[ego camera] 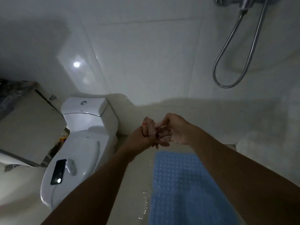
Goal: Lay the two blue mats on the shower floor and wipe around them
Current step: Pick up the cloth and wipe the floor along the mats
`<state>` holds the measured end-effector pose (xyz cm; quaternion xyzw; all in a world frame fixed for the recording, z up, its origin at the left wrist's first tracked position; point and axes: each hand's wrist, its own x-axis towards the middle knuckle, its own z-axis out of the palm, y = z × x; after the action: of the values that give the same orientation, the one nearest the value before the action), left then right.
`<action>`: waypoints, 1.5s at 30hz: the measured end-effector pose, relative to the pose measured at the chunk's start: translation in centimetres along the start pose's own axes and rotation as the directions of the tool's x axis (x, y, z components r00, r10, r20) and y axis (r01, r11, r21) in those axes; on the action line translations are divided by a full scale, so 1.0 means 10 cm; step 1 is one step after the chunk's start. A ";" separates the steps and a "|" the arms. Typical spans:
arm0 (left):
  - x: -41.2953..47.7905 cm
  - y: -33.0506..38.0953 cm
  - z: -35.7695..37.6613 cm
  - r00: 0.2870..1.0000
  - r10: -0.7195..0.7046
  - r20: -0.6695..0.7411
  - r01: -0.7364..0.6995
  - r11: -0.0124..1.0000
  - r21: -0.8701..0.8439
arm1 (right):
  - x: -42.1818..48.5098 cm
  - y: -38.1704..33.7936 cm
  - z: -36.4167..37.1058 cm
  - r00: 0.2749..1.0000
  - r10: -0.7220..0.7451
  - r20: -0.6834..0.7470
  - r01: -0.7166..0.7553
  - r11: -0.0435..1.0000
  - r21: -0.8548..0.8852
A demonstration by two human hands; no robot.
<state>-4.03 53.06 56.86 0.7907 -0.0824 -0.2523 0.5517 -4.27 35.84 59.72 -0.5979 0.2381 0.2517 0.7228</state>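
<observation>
A blue mat with a bumpy surface lies flat on the wet shower floor, running from below my hands to the bottom edge; my right forearm crosses over its right side. I see only this one mat. Both hands meet above its far end. My left hand is closed around a twisted reddish cloth that sticks up from the fist. My right hand grips the same cloth from the right side.
A white toilet stands at the left with its lid down; a dark phone lies on the lid. A cabinet stands further left. A shower hose hangs on the tiled wall at upper right. Water drops glisten left of the mat.
</observation>
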 end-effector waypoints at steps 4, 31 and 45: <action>0.12 -0.39 0.08 1.000 -0.009 -0.024 0.010 1.000 0.013 | 0.32 0.25 0.00 0.999 0.036 0.008 -0.035 0.996 -0.087; 1.49 -7.92 1.09 0.908 -0.340 -0.243 0.362 0.931 0.049 | 5.33 6.72 0.04 0.994 -0.074 -0.076 0.024 0.855 -0.518; 0.52 -8.93 1.49 0.888 -0.449 -0.100 0.432 0.740 0.516 | 4.99 8.08 0.30 0.964 0.265 -0.007 -0.169 0.596 -0.785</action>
<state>-20.13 72.24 -30.28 0.9032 0.0326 -0.3555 0.2381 -18.67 55.52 -32.09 -0.8031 0.1361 0.4484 0.3681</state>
